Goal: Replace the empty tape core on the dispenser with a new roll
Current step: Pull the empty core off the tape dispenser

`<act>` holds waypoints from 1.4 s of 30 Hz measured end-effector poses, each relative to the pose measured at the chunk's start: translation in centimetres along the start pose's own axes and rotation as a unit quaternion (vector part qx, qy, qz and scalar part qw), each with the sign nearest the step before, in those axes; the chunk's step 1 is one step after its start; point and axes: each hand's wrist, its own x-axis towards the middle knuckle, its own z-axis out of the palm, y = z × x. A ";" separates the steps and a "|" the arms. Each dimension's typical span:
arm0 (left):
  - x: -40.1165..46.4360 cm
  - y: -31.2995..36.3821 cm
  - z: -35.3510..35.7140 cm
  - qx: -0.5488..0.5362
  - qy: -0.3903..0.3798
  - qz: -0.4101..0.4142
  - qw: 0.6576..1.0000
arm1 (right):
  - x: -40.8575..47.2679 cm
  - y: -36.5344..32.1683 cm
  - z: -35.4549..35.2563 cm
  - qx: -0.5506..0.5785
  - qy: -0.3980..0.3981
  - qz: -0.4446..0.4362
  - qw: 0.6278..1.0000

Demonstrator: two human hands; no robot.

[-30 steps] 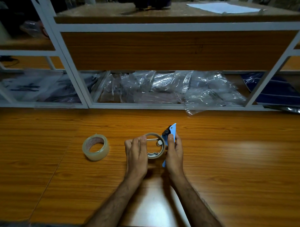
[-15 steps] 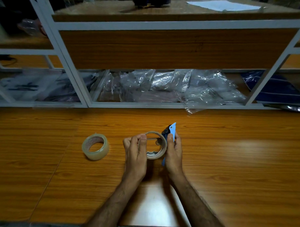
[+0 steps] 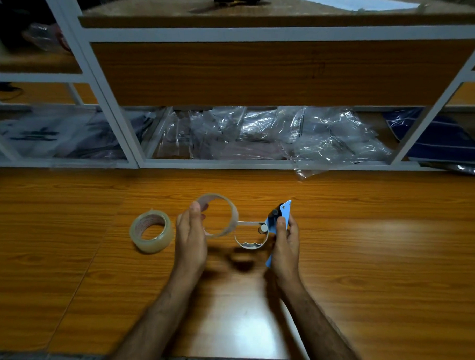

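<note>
My left hand [image 3: 191, 233] pinches the empty tape core [image 3: 231, 210], a thin pale ring, held just above the table and clear of the dispenser. My right hand [image 3: 285, 242] grips the blue dispenser [image 3: 279, 219] by its flat blue body. The dispenser's white round holder [image 3: 251, 243] sticks out to the left, bare, a little to the right of the core. A new roll of clear tape [image 3: 151, 232] lies on the wooden table [image 3: 376, 252] just left of my left hand.
A white metal shelf frame [image 3: 140, 163] stands along the table's far edge. Its lower shelf holds crumpled clear plastic bags [image 3: 273, 135], one spilling over the edge onto the table. Dark blue material [image 3: 442, 138] lies at the right of the shelf.
The core was seated on the dispenser's holder between both hands. My left hand has pulled it off to the left, and the white holder now shows bare.
</note>
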 end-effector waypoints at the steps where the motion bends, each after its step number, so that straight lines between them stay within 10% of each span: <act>1: 1.3 -0.8 -0.1 0.027 0.002 -0.002 1.000 | -0.1 0.1 -0.3 0.002 0.006 0.003 1.000; 18: 9.4 -7.4 6.2 0.306 -0.021 -0.066 0.950 | -0.7 2.2 -3.1 0.012 0.047 0.013 0.999; 36: 9.6 -6.6 6.2 0.263 -0.045 -0.107 0.958 | -1.4 2.8 -2.7 0.006 0.047 0.036 0.998; 42: 2.7 -5.5 1.6 0.248 -0.017 0.087 0.965 | -1.5 2.6 -2.0 0.018 0.035 0.053 0.998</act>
